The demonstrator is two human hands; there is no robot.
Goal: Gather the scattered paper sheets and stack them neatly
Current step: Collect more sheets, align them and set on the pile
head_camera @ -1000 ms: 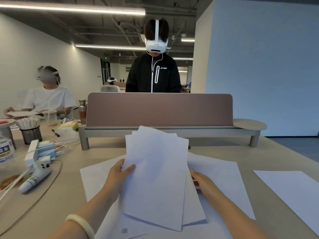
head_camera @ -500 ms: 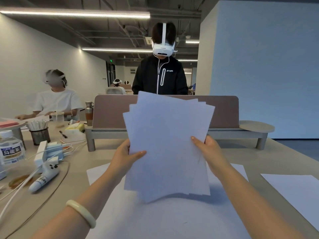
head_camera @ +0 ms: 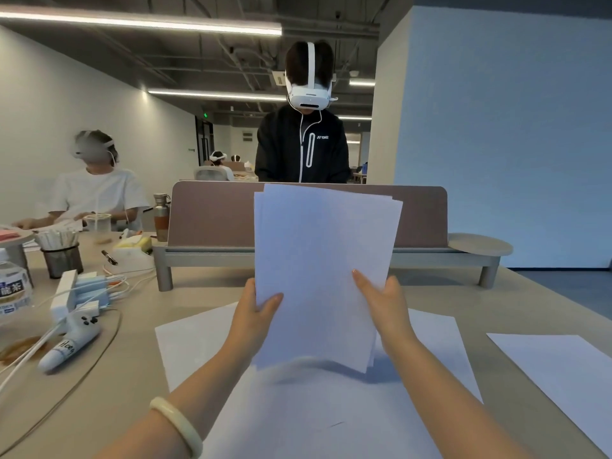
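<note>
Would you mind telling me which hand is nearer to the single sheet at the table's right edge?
Right. The right hand grips the held stack by its right edge, left of the single sheet; the left hand grips its left edge, farther away.

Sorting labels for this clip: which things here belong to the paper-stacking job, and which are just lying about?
Job: paper stack held upright, gripped by left hand and right hand; loose sheets lying beneath it; single sheet at right.
Lying about: white controller; mesh cup; black marker; metal flask; labelled bottle.
</note>
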